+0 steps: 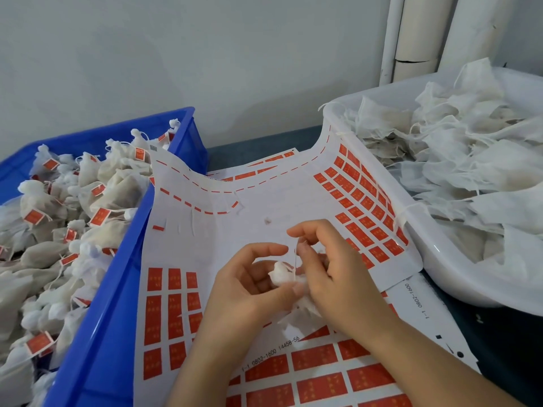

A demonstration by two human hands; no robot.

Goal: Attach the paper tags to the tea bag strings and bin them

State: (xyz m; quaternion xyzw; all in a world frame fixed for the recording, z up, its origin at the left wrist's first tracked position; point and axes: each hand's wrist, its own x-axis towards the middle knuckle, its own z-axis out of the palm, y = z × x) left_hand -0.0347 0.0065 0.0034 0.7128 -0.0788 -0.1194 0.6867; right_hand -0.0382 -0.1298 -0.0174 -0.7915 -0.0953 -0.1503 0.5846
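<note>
**Lower tag sheet** (317,374), nearest the viewer, carries rows of unpeeled red tags. A second, curled upper sheet (252,230) lies beyond it, its middle stripped bare.

**Hands.** Above the sheets, the left hand (246,286) grips the gathered neck of one tea bag (280,273), thumb and fingers curled round it. The right hand (332,271) pinches the string (294,258) narrowly between thumb and forefinger.

**Position.** The bag sits between the two hands, just above the sheets, its body largely hidden beneath the right palm.

**Long axis.** The neck points away from the viewer; the body trails toward the viewer and to the right. The string rises from the neck nearly in line with it, toward the far wall.

**Step in hand.** No tag shows on the string (the step appears to be drawing it out for tagging). To do this well:
- hold the string taut and straight;
- lay its free end across the middle of one red tag;
- keep the cloth off the adhesive.

**Bins.** The blue bin (123,289), left, holds tagged bags; the white tub (435,254), right, holds untagged ones.
</note>
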